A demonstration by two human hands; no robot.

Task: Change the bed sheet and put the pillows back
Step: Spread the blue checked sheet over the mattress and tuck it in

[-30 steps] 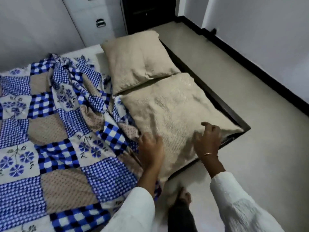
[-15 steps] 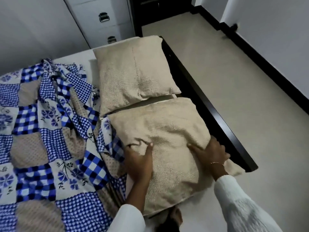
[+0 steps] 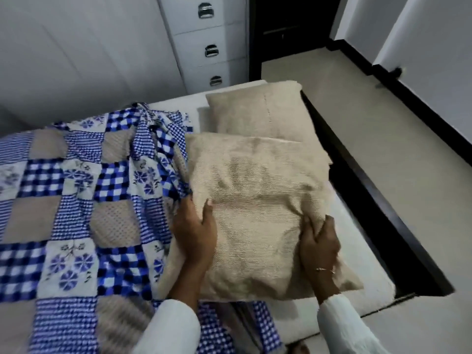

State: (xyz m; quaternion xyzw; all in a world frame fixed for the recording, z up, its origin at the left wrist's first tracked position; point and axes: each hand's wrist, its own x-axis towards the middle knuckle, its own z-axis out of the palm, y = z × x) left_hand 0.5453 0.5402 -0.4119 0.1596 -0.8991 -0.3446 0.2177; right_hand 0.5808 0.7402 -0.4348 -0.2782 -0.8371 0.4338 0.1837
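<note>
A beige near pillow [image 3: 258,200] is raised off the bare white mattress [image 3: 367,254] at the bed's right end. My left hand [image 3: 195,233] grips its left edge. My right hand [image 3: 318,245] pinches a bunch of its fabric at the right side. A second beige pillow [image 3: 258,111] lies flat behind it, partly covered by the near one. The blue, white and tan patchwork sheet [image 3: 74,200] covers the left of the bed and is bunched up in folds beside the pillows.
A dark bed frame [image 3: 378,200] runs along the mattress's right side, with beige floor [image 3: 383,123] beyond it. A white drawer unit [image 3: 212,49] stands behind the bed. A dark doorway [image 3: 291,26] is at the back.
Both hands have taken hold of the near pillow and lifted it up off the mattress corner, toward the far pillow. The bare mattress now shows beneath it.
</note>
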